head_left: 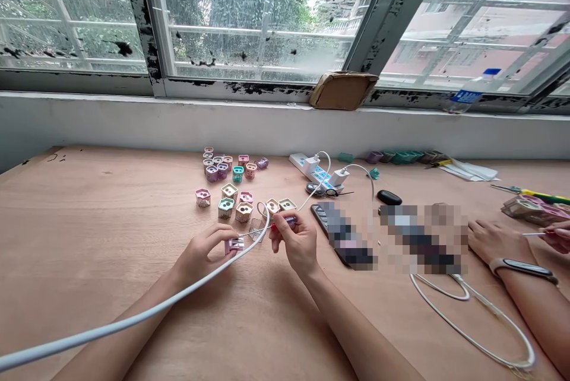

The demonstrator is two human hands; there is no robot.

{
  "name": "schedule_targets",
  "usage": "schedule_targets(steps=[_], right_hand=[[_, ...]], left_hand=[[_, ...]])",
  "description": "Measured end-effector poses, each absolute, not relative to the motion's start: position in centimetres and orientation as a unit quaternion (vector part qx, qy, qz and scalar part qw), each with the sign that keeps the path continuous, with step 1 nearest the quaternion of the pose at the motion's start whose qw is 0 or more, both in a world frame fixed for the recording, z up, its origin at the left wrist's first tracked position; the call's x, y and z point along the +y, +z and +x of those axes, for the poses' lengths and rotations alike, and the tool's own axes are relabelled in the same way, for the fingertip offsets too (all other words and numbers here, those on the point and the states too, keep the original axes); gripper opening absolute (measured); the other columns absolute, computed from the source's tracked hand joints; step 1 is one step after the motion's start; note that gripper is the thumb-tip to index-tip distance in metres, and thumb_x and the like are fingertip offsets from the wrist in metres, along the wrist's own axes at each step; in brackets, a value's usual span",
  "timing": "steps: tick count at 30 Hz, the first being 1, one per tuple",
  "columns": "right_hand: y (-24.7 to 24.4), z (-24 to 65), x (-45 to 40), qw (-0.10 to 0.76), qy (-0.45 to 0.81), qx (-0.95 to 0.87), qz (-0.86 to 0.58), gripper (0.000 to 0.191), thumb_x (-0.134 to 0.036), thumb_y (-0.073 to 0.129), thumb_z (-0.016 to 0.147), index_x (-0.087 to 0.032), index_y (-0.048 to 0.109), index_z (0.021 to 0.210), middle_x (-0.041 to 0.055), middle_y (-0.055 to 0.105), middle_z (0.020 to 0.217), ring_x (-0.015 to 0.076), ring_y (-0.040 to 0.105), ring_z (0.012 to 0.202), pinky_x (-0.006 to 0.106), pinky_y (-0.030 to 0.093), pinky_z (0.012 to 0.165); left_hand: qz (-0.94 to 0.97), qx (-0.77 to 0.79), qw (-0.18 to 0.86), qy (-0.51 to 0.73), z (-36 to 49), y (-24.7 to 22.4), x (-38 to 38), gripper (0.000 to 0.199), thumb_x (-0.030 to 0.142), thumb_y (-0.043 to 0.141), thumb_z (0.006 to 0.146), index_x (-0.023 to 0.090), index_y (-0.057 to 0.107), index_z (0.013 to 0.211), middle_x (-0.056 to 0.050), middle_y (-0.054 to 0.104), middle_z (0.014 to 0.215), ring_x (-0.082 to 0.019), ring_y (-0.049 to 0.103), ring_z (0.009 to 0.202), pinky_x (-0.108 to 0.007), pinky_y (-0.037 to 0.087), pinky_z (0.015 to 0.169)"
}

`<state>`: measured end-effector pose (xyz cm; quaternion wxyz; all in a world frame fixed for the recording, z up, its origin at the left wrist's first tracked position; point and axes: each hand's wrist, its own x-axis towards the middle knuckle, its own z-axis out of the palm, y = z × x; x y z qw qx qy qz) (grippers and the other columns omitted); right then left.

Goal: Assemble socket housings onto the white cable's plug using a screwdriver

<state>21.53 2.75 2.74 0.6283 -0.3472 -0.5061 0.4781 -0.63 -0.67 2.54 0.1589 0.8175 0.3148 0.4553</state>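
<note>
Left fingers point(221, 234) clench one pink hollow plastic cube point(234, 245); right fingers point(279, 237) pinch one red-handled metal pick point(274, 228), both above the pale wooden surface point(89, 209). Roughly eighteen pastel hollow cubes point(229, 191) lie beyond (count approximate).

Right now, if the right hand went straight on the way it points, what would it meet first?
Probably the white cable just ahead of the right hand, though depth is hard to judge here.
</note>
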Motion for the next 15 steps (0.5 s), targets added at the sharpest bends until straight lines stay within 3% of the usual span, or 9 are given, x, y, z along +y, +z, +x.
schedule_targets(steps=[15], right_hand=[[2.8,21.0,1.7,0.649,0.441,-0.514,-0.347,0.038,-0.051,0.079,0.081,-0.019,0.060,0.075,-0.0020,0.065,0.055,0.0110,0.057,0.035,0.020,0.045,0.032]], left_hand=[[0.798,0.344,0.083,0.488,-0.6,2.6,-0.7,0.021,0.011,0.063,0.090,0.017,0.069,0.109,-0.009,0.073,0.103,-0.018,0.073,0.097,-0.024,0.059,0.085]])
